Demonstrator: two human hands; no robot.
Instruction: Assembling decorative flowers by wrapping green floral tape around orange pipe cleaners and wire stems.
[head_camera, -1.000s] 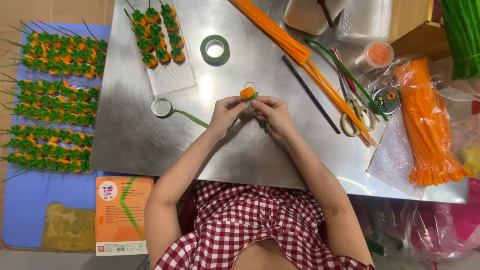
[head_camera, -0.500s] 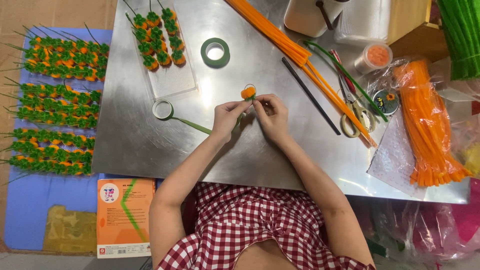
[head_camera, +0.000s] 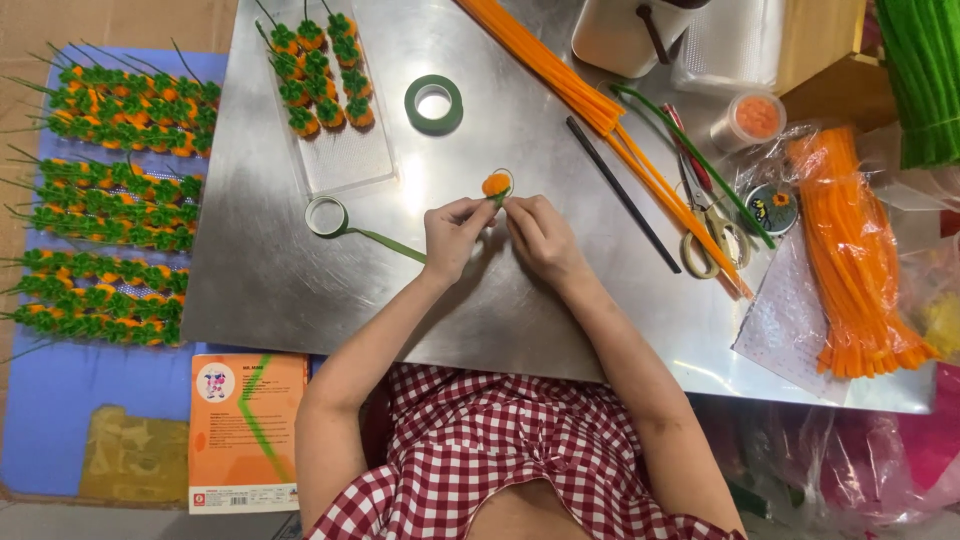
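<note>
- Two hands meet over one small orange pom-pom flower (head_camera: 496, 184), held just above the middle of the steel table (head_camera: 300, 290); its short green stem sits pinched between the fingertips.
- Left hand (head_camera: 452, 235) has thumb and forefinger closed on the stem just under the orange head; a strip of green floral tape (head_camera: 385, 243) trails from it to a small, nearly spent roll (head_camera: 326, 215) lying flat on the table.
- Right hand (head_camera: 543, 235) is curled beside it, fingertips closed on the same stem from the other side.
- Judging by the tape, the step in hand looks like wrapping the stem — the next move would call for turning the flower while keeping the tape taut.
- Farther out: a fuller green tape roll (head_camera: 433, 104), a clear tray (head_camera: 345, 160) of finished flowers, orange pipe cleaners (head_camera: 560, 75), scissors (head_camera: 705, 225).
- Beyond the table's left edge, rows of finished flowers (head_camera: 110, 200) lie on a blue mat — well apart from the hands.
</note>
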